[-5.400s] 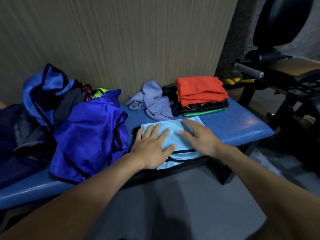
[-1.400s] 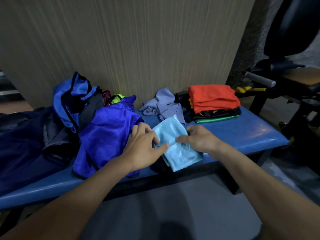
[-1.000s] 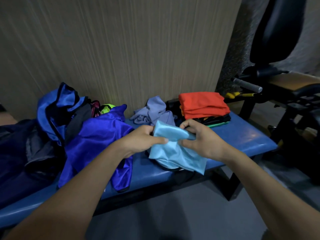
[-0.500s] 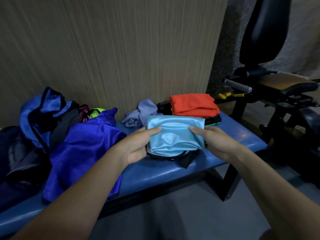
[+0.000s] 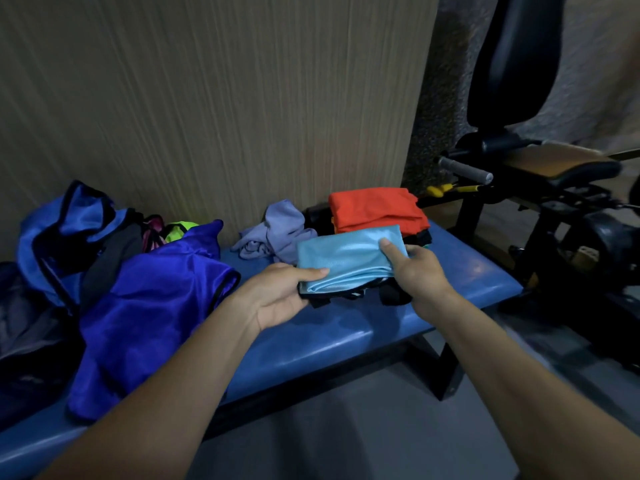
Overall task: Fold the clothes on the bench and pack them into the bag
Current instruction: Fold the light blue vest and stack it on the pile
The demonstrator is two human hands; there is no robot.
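Head view: A person holds a folded light-blue garment (image 5: 349,259) between both hands just above the blue surface (image 5: 311,344). The left hand (image 5: 280,296) pinches its near-left corner, thumb on top and fingers beneath. The right hand (image 5: 417,271) takes the right end, thumb pressed onto the cloth and fingers curled under. Each grip is closed on the garment; neither is free. Dark trim hangs from the underside of the fold.

The garment's long axis runs left to right across the view, tilted a little so the right end lies farther from the camera. That end sits just in front of the stack of folded clothes (image 5: 375,209), topped in orange, at the right end of the surface near the wall. The right hand is the nearer one to the stack.

The blue bag (image 5: 65,233) stands open well apart on the far left, with a shiny royal-blue garment (image 5: 149,306) lying between it and the hands. A crumpled lavender garment (image 5: 277,233) lies unfolded behind the left hand, beside the stack.

Judging by this layout, the next placement is a short carry to the right and away, onto the stack; packing would instead need a long reach left, led by the left hand.

A gym machine (image 5: 540,161) stands to the right. No brand, label or writing can be read anywhere.
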